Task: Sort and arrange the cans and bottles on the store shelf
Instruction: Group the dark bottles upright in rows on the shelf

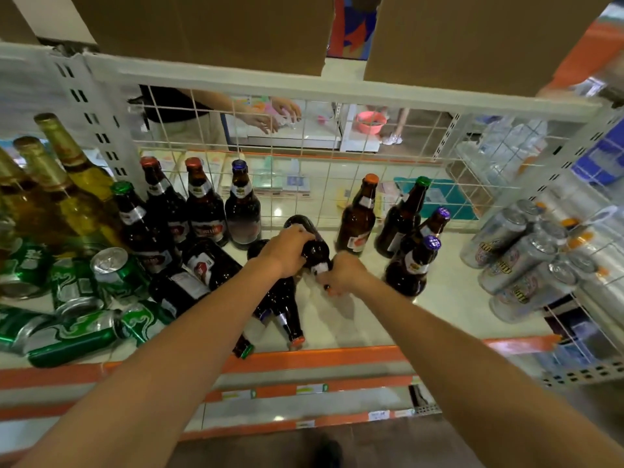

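Right now I am gripping one dark glass bottle (315, 249) with both hands. My left hand (287, 251) is curling over its fat body and my right hand (342, 273) is closing round the neck end. The bottle is lying tilted over the middle of the shelf (439, 298), base pointing away from me; I cannot tell whether it is clear of the surface.

I am judging it full, so heavy, stiff, smooth and breakable. The neck alone is a poor hold. The body just under the shoulder is better, with my other hand steadying the neck as it comes upright.

Just beside my left wrist, more fallen bottles (283, 309) are lying with their caps near the orange front lip (337, 354), where they could roll off. Upright bottles (206, 211) are lining the back left, and another standing group (358, 221) is crowding my right hand. The open floor is between these two groups, against the wire back (337, 170). Green cans (111, 268) are heaped far left and silver cans (516, 251) far right. Cardboard boxes (219, 25) are hanging low overhead, limiting how high I can lift.
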`<state>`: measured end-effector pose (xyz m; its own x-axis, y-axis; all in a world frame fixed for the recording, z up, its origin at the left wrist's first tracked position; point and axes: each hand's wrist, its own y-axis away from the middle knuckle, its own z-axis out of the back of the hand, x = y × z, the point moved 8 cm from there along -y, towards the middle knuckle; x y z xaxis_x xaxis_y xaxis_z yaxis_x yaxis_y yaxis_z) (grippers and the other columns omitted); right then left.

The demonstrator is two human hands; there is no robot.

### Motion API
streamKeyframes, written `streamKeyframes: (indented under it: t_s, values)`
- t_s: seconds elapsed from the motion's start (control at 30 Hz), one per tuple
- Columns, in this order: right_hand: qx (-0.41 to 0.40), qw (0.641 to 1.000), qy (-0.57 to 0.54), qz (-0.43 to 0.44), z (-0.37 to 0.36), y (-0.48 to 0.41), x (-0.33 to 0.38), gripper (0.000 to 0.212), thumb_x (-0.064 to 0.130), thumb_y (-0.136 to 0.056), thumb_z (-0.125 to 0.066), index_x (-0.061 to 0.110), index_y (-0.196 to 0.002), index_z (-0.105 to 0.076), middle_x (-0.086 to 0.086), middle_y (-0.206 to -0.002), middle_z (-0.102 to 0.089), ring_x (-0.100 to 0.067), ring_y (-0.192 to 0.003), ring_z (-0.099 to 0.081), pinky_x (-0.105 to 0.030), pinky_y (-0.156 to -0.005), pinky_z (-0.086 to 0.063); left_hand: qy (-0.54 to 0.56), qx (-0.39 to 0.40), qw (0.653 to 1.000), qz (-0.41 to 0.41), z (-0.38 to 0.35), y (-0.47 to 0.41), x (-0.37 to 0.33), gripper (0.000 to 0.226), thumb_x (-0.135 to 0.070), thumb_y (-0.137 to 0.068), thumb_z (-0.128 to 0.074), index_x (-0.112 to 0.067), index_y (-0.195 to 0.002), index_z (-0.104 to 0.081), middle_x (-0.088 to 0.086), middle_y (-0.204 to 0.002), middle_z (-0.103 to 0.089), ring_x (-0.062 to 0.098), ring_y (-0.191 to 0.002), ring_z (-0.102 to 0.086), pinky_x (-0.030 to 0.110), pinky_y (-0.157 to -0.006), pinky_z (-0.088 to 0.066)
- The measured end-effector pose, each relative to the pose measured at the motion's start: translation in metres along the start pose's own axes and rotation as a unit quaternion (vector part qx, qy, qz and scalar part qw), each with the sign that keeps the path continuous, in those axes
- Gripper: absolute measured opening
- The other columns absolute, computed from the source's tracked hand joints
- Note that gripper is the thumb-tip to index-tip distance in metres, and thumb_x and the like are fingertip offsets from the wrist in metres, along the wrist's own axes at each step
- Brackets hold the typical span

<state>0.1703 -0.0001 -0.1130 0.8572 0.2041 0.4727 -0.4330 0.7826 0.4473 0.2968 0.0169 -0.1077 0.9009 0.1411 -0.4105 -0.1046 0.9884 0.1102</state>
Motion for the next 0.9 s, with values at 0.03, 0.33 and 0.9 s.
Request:
streamKeyframes:
  t_s: [0.03, 0.33, 0.9]
  values:
    - [0.0, 0.999, 0.037, 0.008, 0.017, 0.002, 0.008, 0.019, 0.025, -0.086, -0.068, 0.01, -0.08, -0.06, -0.009, -0.075, -0.068, -0.023, -0.069, -0.068, -0.032, -0.063, -0.056, 0.004, -0.012, 1.0, 0.013, 0.002, 0.0, 0.002, 0.062, -0.013, -0.085, -0.066, -0.024, -0.143, -0.047, 0.007, -0.14, -0.042, 0.031, -0.125, -0.047, 0.046, -0.099, -0.047]
    - [-0.096, 0.962, 0.205, 0.15, 0.115, -0.022, 0.112, 0.022, 0.024, -0.088, -0.07, 0.002, -0.09, -0.068, -0.008, -0.079, -0.062, -0.025, -0.073, -0.059, -0.029, -0.057, -0.042, 0.121, -0.142, 0.969, 0.163, 0.022, -0.014, 0.026, 0.053, -0.046, -0.082, -0.072, -0.016, -0.121, -0.052, 0.003, -0.113, -0.064, 0.026, -0.102, -0.062, 0.038, -0.079, -0.051]
    - [-0.153, 0.965, 0.078, 0.199, 0.083, -0.049, 0.134, 0.055, 0.031, -0.094, -0.063, 0.007, -0.138, -0.041, -0.015, -0.109, -0.064, -0.035, -0.102, -0.061, -0.037, -0.073, -0.049, 0.091, -0.086, 0.97, 0.209, 0.026, 0.011, 0.089, 0.015, -0.023, -0.092, -0.061, -0.018, -0.101, -0.073, 0.006, -0.097, -0.071, 0.027, -0.094, -0.066, 0.038, -0.077, -0.055]
